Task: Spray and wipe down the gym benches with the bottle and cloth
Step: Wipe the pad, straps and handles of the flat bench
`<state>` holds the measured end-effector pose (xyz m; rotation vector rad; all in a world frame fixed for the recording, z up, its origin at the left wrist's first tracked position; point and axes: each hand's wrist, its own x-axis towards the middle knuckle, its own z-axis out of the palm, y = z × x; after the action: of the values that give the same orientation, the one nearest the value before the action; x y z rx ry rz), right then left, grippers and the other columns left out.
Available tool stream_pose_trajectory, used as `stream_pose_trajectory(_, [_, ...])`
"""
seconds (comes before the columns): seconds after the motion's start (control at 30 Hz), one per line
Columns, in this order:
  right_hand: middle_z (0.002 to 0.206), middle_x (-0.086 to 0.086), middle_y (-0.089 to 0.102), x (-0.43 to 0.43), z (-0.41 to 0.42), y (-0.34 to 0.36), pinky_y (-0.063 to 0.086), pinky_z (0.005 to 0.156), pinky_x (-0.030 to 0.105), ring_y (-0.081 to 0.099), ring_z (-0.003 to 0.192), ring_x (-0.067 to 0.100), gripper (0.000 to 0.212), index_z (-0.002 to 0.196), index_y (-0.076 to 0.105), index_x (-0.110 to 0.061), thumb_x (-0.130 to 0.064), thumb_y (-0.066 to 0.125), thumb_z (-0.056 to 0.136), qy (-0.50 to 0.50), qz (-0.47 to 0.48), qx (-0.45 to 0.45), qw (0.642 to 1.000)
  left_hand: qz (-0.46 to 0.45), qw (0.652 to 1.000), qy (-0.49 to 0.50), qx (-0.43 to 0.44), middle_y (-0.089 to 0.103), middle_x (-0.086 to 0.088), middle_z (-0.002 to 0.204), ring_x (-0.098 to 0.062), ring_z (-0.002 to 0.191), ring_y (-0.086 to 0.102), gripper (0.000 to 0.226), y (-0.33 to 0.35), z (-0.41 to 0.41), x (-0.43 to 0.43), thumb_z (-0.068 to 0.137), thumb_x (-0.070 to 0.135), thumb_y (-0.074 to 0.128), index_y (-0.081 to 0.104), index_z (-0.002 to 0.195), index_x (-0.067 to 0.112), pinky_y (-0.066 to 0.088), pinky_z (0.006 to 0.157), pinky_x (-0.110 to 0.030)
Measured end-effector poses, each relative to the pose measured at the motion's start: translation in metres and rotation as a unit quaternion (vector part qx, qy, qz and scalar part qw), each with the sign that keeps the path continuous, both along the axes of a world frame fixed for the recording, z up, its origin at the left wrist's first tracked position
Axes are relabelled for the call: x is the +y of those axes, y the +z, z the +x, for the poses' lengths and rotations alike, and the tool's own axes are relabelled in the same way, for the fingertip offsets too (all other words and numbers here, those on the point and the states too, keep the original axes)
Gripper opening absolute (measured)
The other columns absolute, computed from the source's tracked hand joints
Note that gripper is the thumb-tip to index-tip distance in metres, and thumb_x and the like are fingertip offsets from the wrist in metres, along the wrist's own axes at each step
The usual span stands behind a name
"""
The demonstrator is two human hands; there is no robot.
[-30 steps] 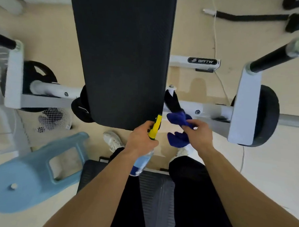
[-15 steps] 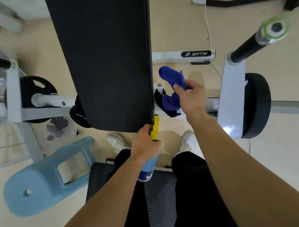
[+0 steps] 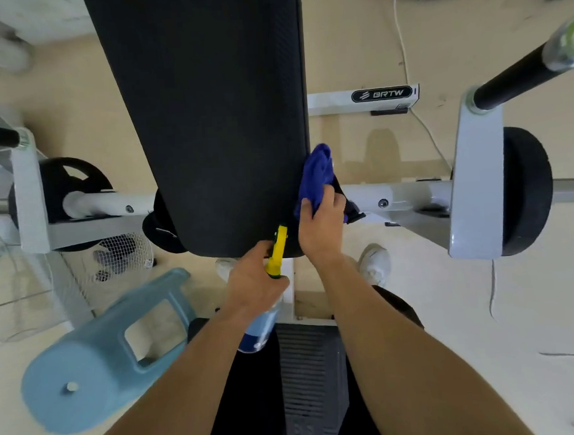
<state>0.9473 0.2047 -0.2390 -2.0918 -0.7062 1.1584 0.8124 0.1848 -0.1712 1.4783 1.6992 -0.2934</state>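
Running lengthwise away from the person, black bench pad [image 3: 209, 122]: right hand [image 3: 322, 230] grips blue cloth [image 3: 316, 173] against its right edge; left hand [image 3: 252, 278] clasps spray bottle [image 3: 276, 259] at its near end.

Gym: padded bench [image 3: 209, 122], weight plate [image 3: 526, 190], barbell [image 3: 519, 75].

The bench [image 3: 209, 122] pad is black, matt upholstery with a fine grain. The cloth [image 3: 316, 173] is soft, deep-blue fabric, bunched in folds. The spray bottle [image 3: 276, 258] has a glossy yellow plastic head over a translucent bluish plastic body. The frame [image 3: 409, 192] is smooth white-painted metal with a slight sheen; the stool [image 3: 97, 357] is smooth pale-blue plastic.
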Motion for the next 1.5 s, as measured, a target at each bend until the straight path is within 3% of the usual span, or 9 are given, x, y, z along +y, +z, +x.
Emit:
stream_pose_trajectory(0.17, [0.126, 0.015, 0.043, -0.064, -0.044, -0.033, 0.045, 0.083, 0.042, 0.053, 0.098, 0.035, 0.028, 0.116, 0.045, -0.009, -0.004, 0.054, 0.090, 0.028, -0.095, -0.039, 0.994, 0.032, 0.997, -0.064, -0.037, 0.062, 0.015, 0.078, -0.008, 0.073, 0.057, 0.043, 0.007, -0.035, 0.048, 0.072, 0.019, 0.072, 0.055, 0.104, 0.041, 0.040, 0.067, -0.028])
stream_pose_trajectory(0.37, [0.110, 0.009, 0.060, -0.066, -0.062, -0.033, 0.044, 0.082, 0.036, 0.060, 0.101, 0.031, 0.031, 0.106, 0.048, -0.026, 0.001, 0.046, 0.090, -0.215, -0.117, 0.110, 0.963, 0.038, 0.987, -0.133, -0.080, 0.062, 0.016, 0.085, -0.008, 0.078, 0.059, 0.049, 0.004, -0.074, 0.093, 0.072, 0.018, 0.074, 0.060, 0.115, 0.036, 0.043, 0.075, -0.030])
stream_pose_trajectory(0.6, [0.147, -0.006, 0.036, -0.014, -0.067, -0.017, 0.031, 0.109, 0.029, 0.042, 0.129, 0.009, 0.050, 0.151, 0.037, -0.039, -0.042, 0.045, 0.102, -0.230, -0.040, 0.042, 0.971, 0.027, 0.980, -0.170, -0.102, 0.065, 0.014, 0.099, -0.012, 0.087, 0.061, 0.051, -0.005, -0.119, 0.114, 0.073, 0.019, 0.075, 0.060, 0.119, 0.035, 0.045, 0.078, -0.030])
stream_pose_trajectory(0.7, [0.154, 0.001, 0.032, -0.028, -0.091, -0.034, 0.025, 0.114, 0.032, 0.033, 0.139, 0.017, 0.053, 0.157, 0.023, -0.037, -0.034, 0.037, 0.105, -0.254, -0.059, 0.032, 0.965, 0.013, 0.970, -0.212, -0.116, 0.065, 0.015, 0.092, -0.008, 0.082, 0.061, 0.047, -0.007, -0.131, 0.114, 0.073, 0.019, 0.074, 0.060, 0.114, 0.036, 0.046, 0.076, -0.029])
stream_pose_trajectory(0.87, [0.150, -0.008, 0.034, -0.029, -0.126, -0.038, 0.029, 0.108, 0.032, 0.038, 0.129, 0.015, 0.057, 0.158, 0.017, -0.039, -0.020, 0.031, 0.106, -0.471, -0.033, 0.181, 0.863, 0.001, 0.954, -0.269, -0.131, 0.064, 0.015, 0.089, -0.008, 0.083, 0.061, 0.046, -0.009, -0.137, 0.113, 0.073, 0.018, 0.072, 0.060, 0.114, 0.035, 0.050, 0.079, -0.032])
stream_pose_trajectory(1.13, [0.158, 0.005, 0.034, 0.001, -0.198, -0.024, 0.028, 0.113, 0.035, 0.039, 0.139, 0.029, 0.057, 0.160, 0.008, -0.028, -0.026, 0.030, 0.108, -0.572, -0.080, 0.248, 0.778, 0.007, 0.945, -0.310, -0.108, 0.064, 0.015, 0.090, -0.010, 0.082, 0.060, 0.049, -0.002, -0.149, 0.130, 0.073, 0.017, 0.073, 0.060, 0.117, 0.035, 0.047, 0.077, -0.031])
stream_pose_trajectory(1.23, [0.146, 0.011, 0.048, 0.014, -0.245, -0.024, 0.040, 0.110, 0.051, 0.051, 0.126, 0.034, 0.045, 0.149, 0.031, -0.024, -0.033, 0.036, 0.105, -0.542, -0.134, 0.357, 0.749, 0.019, 0.939, -0.332, -0.089, 0.066, 0.014, 0.102, -0.016, 0.092, 0.062, 0.057, 0.000, -0.157, 0.138, 0.072, 0.018, 0.074, 0.058, 0.124, 0.034, 0.050, 0.085, -0.035])
stream_pose_trajectory(1.33, [0.119, 0.015, 0.062, 0.014, -0.252, -0.013, 0.059, 0.080, 0.043, 0.065, 0.099, 0.028, 0.020, 0.122, 0.050, -0.013, -0.020, 0.047, 0.104, -0.528, -0.142, 0.430, 0.718, 0.024, 0.942, -0.325, -0.083, 0.067, 0.013, 0.107, -0.018, 0.096, 0.064, 0.059, 0.002, -0.169, 0.143, 0.070, 0.021, 0.075, 0.057, 0.125, 0.034, 0.053, 0.088, -0.040])
stream_pose_trajectory(1.5, [0.073, 0.010, 0.065, 0.026, -0.185, 0.014, 0.060, 0.056, 0.032, 0.067, 0.054, 0.019, 0.012, 0.092, 0.059, -0.005, -0.013, 0.068, 0.093, -0.476, -0.097, 0.371, 0.791, 0.042, 0.952, -0.294, -0.077, 0.069, 0.011, 0.114, -0.019, 0.098, 0.065, 0.061, 0.005, -0.194, 0.139, 0.070, 0.022, 0.078, 0.059, 0.127, 0.034, 0.053, 0.086, -0.040])
